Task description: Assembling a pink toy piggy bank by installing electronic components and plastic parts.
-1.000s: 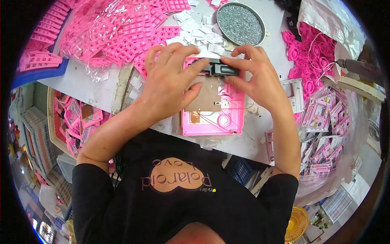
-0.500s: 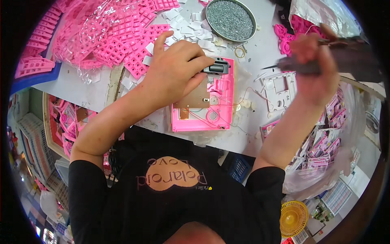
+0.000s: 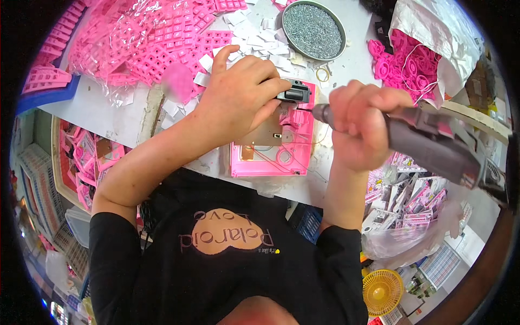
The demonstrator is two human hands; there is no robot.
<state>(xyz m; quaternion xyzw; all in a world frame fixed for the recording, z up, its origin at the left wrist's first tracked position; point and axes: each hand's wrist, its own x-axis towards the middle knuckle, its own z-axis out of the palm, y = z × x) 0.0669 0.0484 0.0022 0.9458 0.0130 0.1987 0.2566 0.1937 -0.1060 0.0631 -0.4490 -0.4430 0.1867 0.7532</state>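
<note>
My left hand [image 3: 238, 92] is closed, thumb and fingers pinching a small grey-and-black part [image 3: 297, 93] with a metallic top. That part rests at the upper end of an open pink plastic casing [image 3: 299, 166]. Inside the casing lie a brown board [image 3: 262, 132], thin wires and a pink ring. Wrapped in my right hand [image 3: 360, 122] is a dark power screwdriver [image 3: 433, 143], its slim bit pointing left over the casing, just below the grey part. Whether the tip touches a screw is too small to tell.
A round metal dish [image 3: 314, 30] of screws stands at the back. Pink keypad pieces [image 3: 157, 38] and white paper slips [image 3: 254, 40] cover the back left. A silver bag [image 3: 428, 32] with pink parts lies back right. Bagged printed pieces [image 3: 417, 200] stand right, a yellow basket [image 3: 383, 292] lower.
My right hand has swung left and down with the screwdriver, bringing its bit from the right side over the casing. My left hand still holds the grey-and-black part.
</note>
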